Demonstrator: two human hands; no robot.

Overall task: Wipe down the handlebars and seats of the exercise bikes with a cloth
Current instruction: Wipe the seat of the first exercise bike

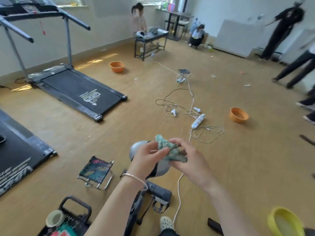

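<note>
A crumpled teal-green terry cloth (170,149) is bunched into an irregular wad, with one corner sticking up at its far end. It is held above a rounded grey and black part of an exercise bike (136,147), which is seen from above. A dark grey padded bike piece (161,193) is seen lower down, near the wooden floor.

Free room and obstacles around the two hands

Both hands (148,155) (190,160) hold the cloth (170,149) in open air, and the floor (119,133) ahead is bare to the treadmill (76,92). Directly under them stands the grey bike part (162,167), with the dark bike frame (160,193) lower. To the left sits a folding stool (96,169); a white cable (179,193) runs on the right, and loose cords (204,132) lie ahead
</note>
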